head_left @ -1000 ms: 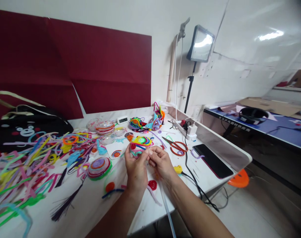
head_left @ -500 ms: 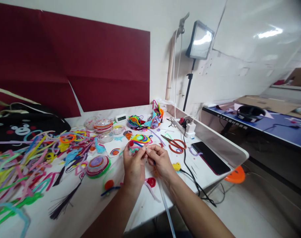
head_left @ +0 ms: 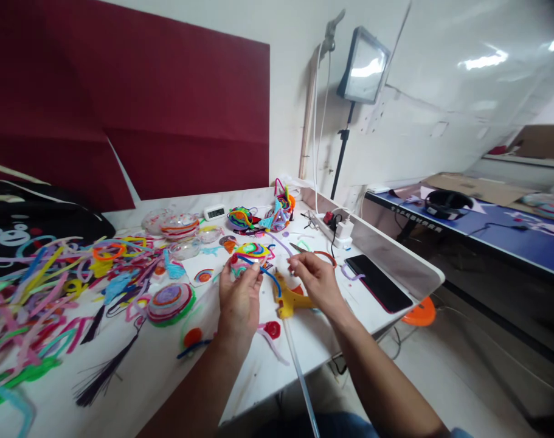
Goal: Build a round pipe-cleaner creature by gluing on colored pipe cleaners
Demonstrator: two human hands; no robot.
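Observation:
My left hand [head_left: 239, 299] holds a rounded piece covered in coloured pipe cleaners [head_left: 253, 250], with a blue strip [head_left: 268, 275] curving off its right side. To the right, my right hand [head_left: 317, 283] is raised apart from the piece, thumb and forefinger pinched together; anything between them is too small to make out. Between the hands lies a yellow glue gun [head_left: 289, 300], a long clear glue stick [head_left: 299, 371] running from it toward the table's front edge. Orange-handled scissors [head_left: 325, 258] lie behind my right hand, partly hidden.
Loose pipe cleaners [head_left: 39, 292] cover the left side, near a striped disc [head_left: 171, 304] and a dark tassel [head_left: 112, 371]. A black phone [head_left: 379, 283] and a power strip [head_left: 338, 234] lie at the right. A lamp [head_left: 365, 64] stands behind.
My right hand has moved right, away from the piece and my left hand. The blue strip now extends from the piece, and the yellow glue gun shows more fully between the hands.

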